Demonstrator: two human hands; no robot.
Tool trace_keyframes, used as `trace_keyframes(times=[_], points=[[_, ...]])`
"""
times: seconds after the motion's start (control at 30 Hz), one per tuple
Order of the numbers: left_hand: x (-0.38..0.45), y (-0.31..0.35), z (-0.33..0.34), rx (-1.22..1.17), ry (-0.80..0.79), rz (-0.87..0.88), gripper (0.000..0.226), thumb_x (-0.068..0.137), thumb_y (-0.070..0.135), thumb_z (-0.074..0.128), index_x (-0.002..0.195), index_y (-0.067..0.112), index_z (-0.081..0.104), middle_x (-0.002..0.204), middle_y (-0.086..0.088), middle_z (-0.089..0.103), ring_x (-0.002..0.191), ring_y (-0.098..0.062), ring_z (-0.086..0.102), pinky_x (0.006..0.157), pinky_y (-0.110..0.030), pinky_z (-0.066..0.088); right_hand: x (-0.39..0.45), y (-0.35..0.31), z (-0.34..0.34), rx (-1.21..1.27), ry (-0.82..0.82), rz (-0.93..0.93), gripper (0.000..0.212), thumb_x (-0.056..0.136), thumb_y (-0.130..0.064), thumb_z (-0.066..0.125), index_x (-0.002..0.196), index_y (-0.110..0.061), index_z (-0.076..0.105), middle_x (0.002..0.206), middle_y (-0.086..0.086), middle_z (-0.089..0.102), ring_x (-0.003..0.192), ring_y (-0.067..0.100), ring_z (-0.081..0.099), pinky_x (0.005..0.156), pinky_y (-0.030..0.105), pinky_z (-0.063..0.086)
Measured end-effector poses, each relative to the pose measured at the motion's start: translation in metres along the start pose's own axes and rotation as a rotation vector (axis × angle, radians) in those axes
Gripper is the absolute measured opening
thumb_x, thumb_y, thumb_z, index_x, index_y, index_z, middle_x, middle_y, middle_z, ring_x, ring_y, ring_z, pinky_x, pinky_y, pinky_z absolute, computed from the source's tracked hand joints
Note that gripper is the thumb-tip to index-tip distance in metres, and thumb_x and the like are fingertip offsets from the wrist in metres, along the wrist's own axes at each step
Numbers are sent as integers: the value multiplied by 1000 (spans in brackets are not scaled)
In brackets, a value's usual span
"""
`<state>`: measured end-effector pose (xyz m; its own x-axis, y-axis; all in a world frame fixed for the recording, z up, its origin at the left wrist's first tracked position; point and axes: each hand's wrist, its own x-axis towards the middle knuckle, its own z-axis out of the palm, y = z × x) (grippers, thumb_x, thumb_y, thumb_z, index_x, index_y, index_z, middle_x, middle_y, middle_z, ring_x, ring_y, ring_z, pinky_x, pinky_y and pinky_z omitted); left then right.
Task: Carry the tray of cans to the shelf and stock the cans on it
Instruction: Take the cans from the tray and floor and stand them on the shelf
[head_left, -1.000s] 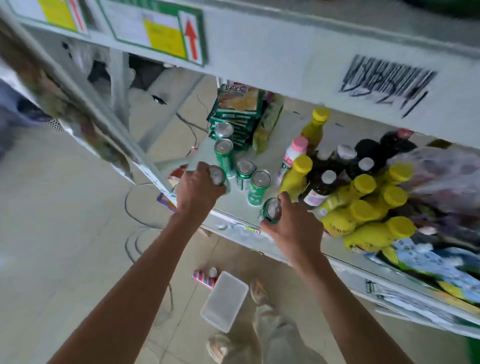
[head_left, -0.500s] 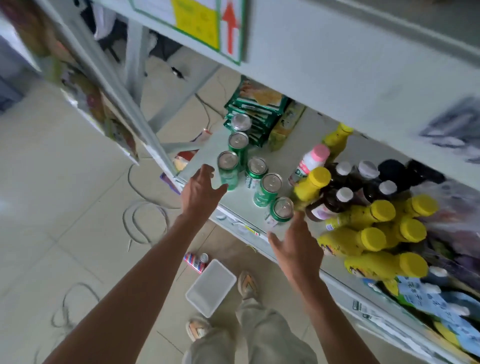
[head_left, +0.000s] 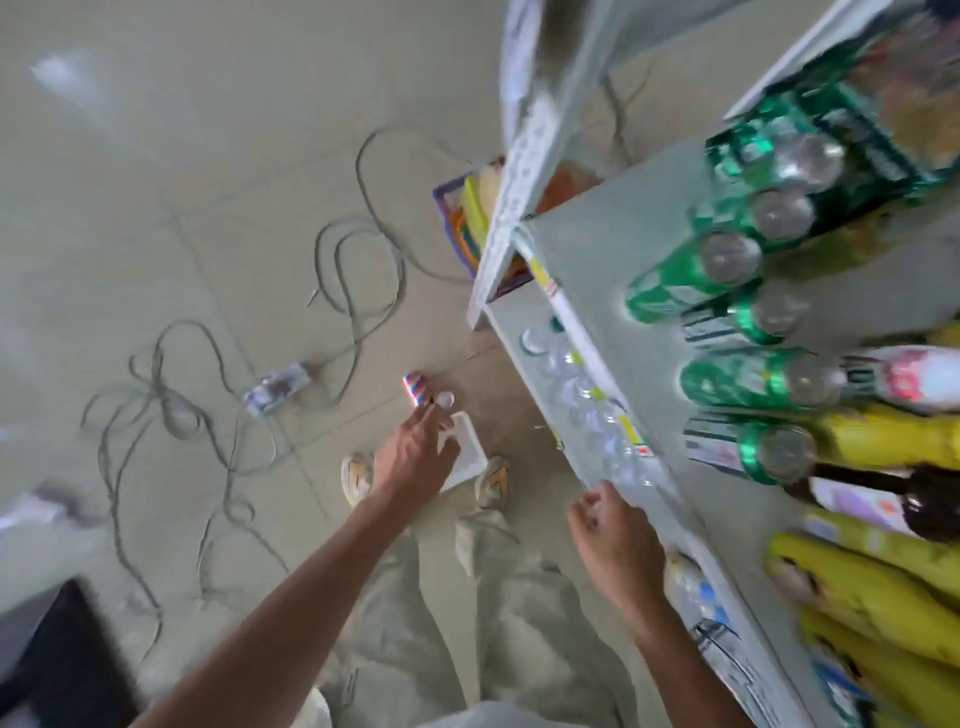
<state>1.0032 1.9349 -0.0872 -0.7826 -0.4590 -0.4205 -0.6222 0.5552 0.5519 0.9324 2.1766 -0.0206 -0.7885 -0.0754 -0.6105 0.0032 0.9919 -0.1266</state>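
Note:
Several green cans (head_left: 727, 260) stand in a row on the white shelf (head_left: 602, 249) at the right. The white tray (head_left: 465, 452) lies on the floor between my feet, partly behind my left hand. A red, white and blue striped can (head_left: 415, 389) lies on the floor just beyond the tray. My left hand (head_left: 415, 452) reaches down over the tray with fingers spread, holding nothing. My right hand (head_left: 613, 540) hangs beside the shelf's front edge, fingers loosely curled and empty.
Yellow-capped bottles (head_left: 883, 587), a dark bottle (head_left: 883, 501) and a pink-labelled bottle (head_left: 914, 379) crowd the shelf's right side. Grey cables (head_left: 358, 270) and a power strip (head_left: 278, 387) lie on the floor to the left. A basket of goods (head_left: 462, 223) sits under the shelf corner.
Both hands let go of the green cans on the shelf and dropped away. The view swung down to the floor, and my left hand lowered toward the tray.

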Motion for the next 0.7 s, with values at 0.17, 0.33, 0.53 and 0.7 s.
trace_keyframes(times=[0.17,0.33,0.53,0.7], points=[[41,-107,65,84,-98,-182,29,87,32,61,114,21,58,110,-4,64,93,-35,66,69,-42,54,96,-60,135,-111,-201,-176,27,90,-42,61,112,-26,57,102,5,71,100,32,69,75,37,51],[134,-212,158,158,-108,-266,41,89,34,57,127,21,49,118,-8,64,94,-38,66,71,-39,49,244,-108,290,-159,-269,-254,68,94,-36,65,151,-13,35,136,20,57,121,40,58,97,44,48],[268,-336,283,10,-69,-593,52,88,45,63,126,11,51,119,-16,66,107,-39,65,77,-40,48,384,-141,423,-312,-195,-404,74,84,-57,68,145,-31,35,126,14,52,103,41,65,74,41,44],[339,-381,360,-294,-148,-758,53,72,65,69,79,14,60,92,-10,71,86,-30,72,74,-41,63,429,-138,486,-403,-174,-494,57,79,-51,76,126,-27,54,120,11,55,100,36,67,72,36,43]])
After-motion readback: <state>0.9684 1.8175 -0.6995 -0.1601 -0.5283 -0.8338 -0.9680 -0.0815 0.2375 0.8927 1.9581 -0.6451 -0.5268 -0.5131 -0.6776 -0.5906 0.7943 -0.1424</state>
